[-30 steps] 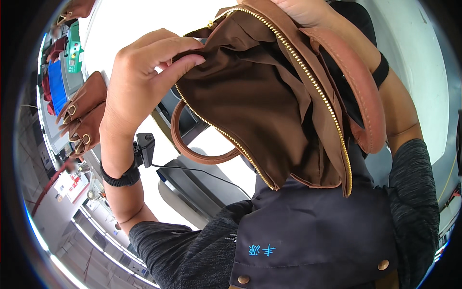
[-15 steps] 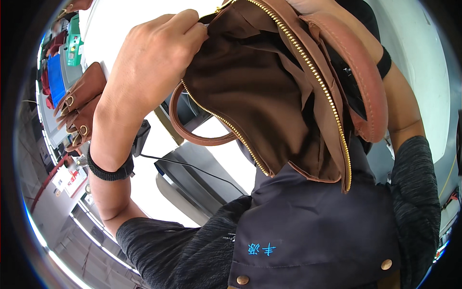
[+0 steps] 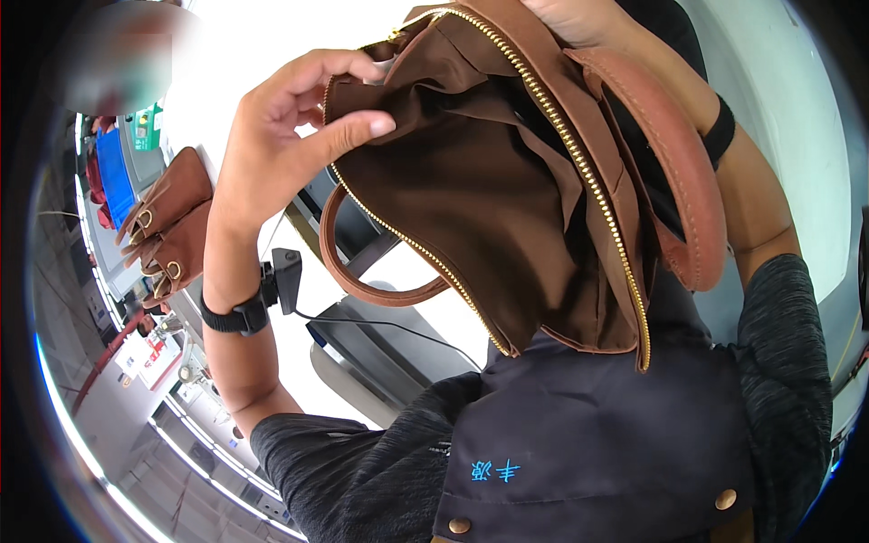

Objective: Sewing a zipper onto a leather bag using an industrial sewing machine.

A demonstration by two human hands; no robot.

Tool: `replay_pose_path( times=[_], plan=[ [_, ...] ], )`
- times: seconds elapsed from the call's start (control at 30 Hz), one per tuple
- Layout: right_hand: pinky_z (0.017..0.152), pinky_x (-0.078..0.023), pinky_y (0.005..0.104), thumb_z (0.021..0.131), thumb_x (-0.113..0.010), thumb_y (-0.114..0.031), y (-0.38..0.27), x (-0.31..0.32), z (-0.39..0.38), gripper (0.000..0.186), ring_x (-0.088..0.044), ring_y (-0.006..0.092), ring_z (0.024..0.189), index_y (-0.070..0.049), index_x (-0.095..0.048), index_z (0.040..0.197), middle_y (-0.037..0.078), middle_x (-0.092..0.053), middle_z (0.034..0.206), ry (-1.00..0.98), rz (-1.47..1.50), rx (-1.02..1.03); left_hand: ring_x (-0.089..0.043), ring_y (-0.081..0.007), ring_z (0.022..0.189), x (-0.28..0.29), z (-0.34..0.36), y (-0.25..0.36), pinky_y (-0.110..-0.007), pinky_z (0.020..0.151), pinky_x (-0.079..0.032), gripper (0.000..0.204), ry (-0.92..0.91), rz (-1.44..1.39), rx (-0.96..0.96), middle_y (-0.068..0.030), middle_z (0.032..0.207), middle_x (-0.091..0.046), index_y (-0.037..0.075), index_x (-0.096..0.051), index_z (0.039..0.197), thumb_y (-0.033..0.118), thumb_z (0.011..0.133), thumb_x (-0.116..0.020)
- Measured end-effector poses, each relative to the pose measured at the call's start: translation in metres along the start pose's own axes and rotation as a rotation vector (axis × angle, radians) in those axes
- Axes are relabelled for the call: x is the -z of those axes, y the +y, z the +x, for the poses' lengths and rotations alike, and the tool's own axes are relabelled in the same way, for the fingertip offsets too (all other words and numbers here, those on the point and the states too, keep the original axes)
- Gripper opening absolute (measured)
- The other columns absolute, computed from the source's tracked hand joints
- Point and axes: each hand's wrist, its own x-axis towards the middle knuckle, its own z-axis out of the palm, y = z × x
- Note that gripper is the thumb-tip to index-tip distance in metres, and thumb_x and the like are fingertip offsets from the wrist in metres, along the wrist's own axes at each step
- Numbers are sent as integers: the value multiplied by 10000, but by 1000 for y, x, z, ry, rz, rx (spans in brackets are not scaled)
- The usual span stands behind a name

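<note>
A brown handbag [image 3: 489, 181] is held up before me with its gold-toothed zipper [image 3: 579, 145] undone and its brown lining showing. My left hand [image 3: 281, 136] is at the left rim, the thumb laid over the lining and the other fingers curled round the zipper edge. A small silvery glint shows at its index fingertip; I cannot tell what it is. My right hand [image 3: 579, 16] grips the far right side of the bag, its fingertips hidden. One rolled handle [image 3: 670, 163] arches at the right, the other handle [image 3: 380, 294] hangs at the left.
More brown bags [image 3: 176, 226] with metal rings stand at the left on a white table [image 3: 262, 36]. A blue bin [image 3: 115, 176] is behind them. A black cable [image 3: 389, 324] runs from the device on my left wrist. My dark apron [image 3: 588, 425] is below the bag.
My left hand has loosened from a tight pinch at the bag's upper left rim; its thumb now stretches over the lining. It has shifted slightly lower. The bag has tipped a little.
</note>
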Motion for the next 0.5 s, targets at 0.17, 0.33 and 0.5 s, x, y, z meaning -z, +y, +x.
replay_pose_path(
  times=[0.17,0.33,0.5],
  plan=[
    [626,-493,212,1005,-679,-318,-10,-11,-5,333,-619,81,708,6,-746,1047,33,-721,884,58,-105,-138,-665,-77,895,-3,-7,15,-235,767,-542,328,49,216,44,-17,1047,-725,0,-707,1133,1,830,-833],
    [569,-453,222,1006,-678,-336,-8,-12,-6,331,-575,70,643,-21,-754,936,0,-688,794,90,-96,-137,-677,-97,801,1,-7,32,-245,685,-523,238,62,403,-114,-36,958,-747,10,-747,1055,17,830,-822],
    [526,-407,234,1007,-675,-350,-1,-4,-5,357,-525,59,590,-54,-742,819,-22,-646,713,36,-117,-103,-675,-181,730,2,-4,38,-290,642,-504,159,7,549,-203,-97,884,-720,-17,-748,1000,17,850,-789]
  ],
)
